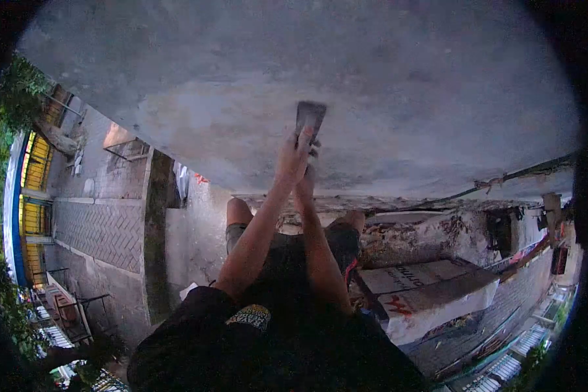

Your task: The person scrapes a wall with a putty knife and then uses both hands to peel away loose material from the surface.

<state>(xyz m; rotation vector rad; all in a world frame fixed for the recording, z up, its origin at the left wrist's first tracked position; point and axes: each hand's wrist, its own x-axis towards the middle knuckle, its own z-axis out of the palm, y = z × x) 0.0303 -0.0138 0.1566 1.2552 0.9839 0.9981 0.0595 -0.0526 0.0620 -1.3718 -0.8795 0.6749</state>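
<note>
A dark, flat scraper point(311, 114), widening toward its far end, lies against a large grey, patchy surface point(398, 85). My left hand point(294, 157) is closed on it, with fingers pressed along its flat face. Just behind and below, my right hand point(306, 179) is closed around its lower end, where the handle is mostly hidden by my hands. Both forearms reach forward together, and the hands touch or nearly touch. Pale, scuffed areas show on the grey surface around the scraper.
To the right below the surface lies a printed cardboard box point(431, 287). A dark cable or pole point(522, 171) runs along the surface's lower right edge. At left are a low wall point(155, 235), patterned paving point(101, 228) and a yellow fence point(36, 160).
</note>
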